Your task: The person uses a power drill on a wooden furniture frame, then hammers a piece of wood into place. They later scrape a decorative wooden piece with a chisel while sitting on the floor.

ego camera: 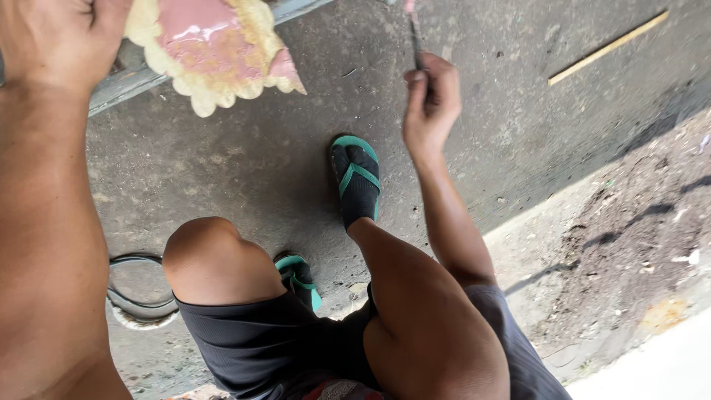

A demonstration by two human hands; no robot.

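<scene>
Two hands busy here: my left hand (55, 37) was clamped around the edge of a scalloped cream ornament (215, 48) with a wet pink patch in its middle, held up just beside those fingers. My right hand (431, 100) was pinched shut on a thin brush (416, 37), well off to the ornament's right. Looked like mid-painting to me; next stroke would've needed the tip brought across onto the pink, steady.
</scene>
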